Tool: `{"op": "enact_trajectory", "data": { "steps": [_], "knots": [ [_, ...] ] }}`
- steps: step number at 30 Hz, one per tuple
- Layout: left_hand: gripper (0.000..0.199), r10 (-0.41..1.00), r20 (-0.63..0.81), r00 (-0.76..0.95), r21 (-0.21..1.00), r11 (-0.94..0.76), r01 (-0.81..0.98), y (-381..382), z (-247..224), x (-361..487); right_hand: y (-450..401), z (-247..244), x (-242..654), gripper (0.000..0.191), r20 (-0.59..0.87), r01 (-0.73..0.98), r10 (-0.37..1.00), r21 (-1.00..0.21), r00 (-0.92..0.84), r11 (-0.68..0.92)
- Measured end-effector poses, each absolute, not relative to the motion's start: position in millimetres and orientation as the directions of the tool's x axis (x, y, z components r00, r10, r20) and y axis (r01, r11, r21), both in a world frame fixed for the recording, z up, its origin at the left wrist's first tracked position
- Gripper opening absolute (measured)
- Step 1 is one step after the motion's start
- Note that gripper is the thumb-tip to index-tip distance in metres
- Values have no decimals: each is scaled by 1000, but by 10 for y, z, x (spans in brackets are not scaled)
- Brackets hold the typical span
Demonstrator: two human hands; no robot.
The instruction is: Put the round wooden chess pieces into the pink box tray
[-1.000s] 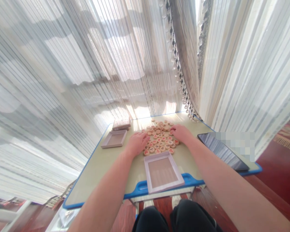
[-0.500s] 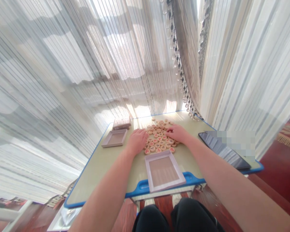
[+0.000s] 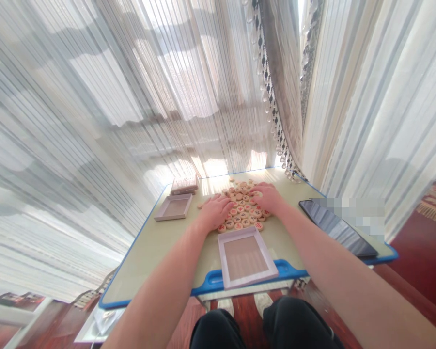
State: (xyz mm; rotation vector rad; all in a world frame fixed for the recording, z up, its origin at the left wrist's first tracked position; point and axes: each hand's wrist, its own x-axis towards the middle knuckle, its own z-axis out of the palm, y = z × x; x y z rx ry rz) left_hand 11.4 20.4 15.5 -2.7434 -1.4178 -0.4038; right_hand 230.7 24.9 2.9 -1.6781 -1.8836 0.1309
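Many round wooden Chinese chess pieces point(image 3: 242, 209) with red and black characters lie in a heap on the table point(image 3: 160, 257), some stacked on others. My left hand point(image 3: 215, 212) lies over the heap's left edge, fingers spread and palm down, hiding some pieces. At the right edge, my right hand point(image 3: 267, 197) touches pieces with its fingers apart and slightly curled. Neither hand shows a piece gripped. One loose chess piece point(image 3: 199, 206) sits just left of my left hand. Nearest to my body, a shallow open box half point(image 3: 222, 257) lies below the heap.
A second shallow box half point(image 3: 164, 216) is at the left, with a folded patterned item point(image 3: 184, 184) behind it. On the right lies a dark tablet point(image 3: 334, 228). The table has a blue rim point(image 3: 199, 291); sheer curtains point(image 3: 203, 97) hang behind it.
My left hand has moved right, further over the pieces, and a loose piece now shows to its left. My right hand has shifted slightly away from me, its fingers more spread.
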Motion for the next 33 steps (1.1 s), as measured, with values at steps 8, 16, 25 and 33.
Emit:
{"op": "enact_trajectory", "data": {
  "steps": [8,16,25,33],
  "knots": [
    [43,749,321,579,52,-625,779,191,169,128,302,-53,2316,24,393,929,919,-330,-27,169],
    [47,782,347,517,21,-558,830,199,165,95,316,-37,2305,30,336,901,942,-413,13,135],
    [47,806,346,479,-6,-509,861,193,189,82,320,-20,2294,20,302,877,953,-460,10,137],
    [50,798,351,491,-43,-510,859,192,197,68,284,7,2303,11,386,874,922,-434,-41,220]
  ]
}}
